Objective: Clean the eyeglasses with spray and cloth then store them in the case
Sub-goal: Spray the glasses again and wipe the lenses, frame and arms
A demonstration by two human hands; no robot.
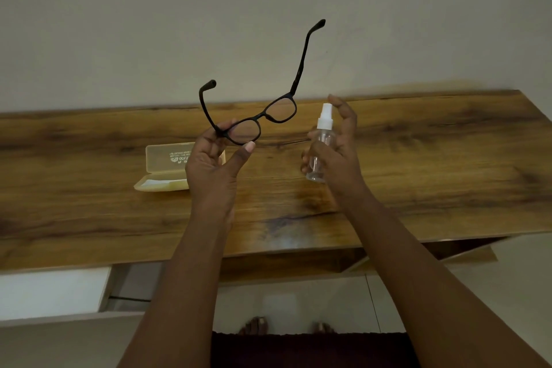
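Your left hand (210, 170) holds the black eyeglasses (260, 119) in the air above the bench (448, 158). Its fingers (250, 147) pinch the rim of the lower-left lens, thumb on the near edge. The frame's long axis runs diagonally, rising from lower left to upper right. Both temples are unfolded and point up and away from you, toward the wall. Your right hand (337, 155) is closed around the clear spray bottle (321, 146), held upright just right of the glasses and not touching them. The index finger is raised beside the white nozzle (325, 115). The translucent yellow case (167, 170) lies open on the bench, behind your left hand, with something white inside.
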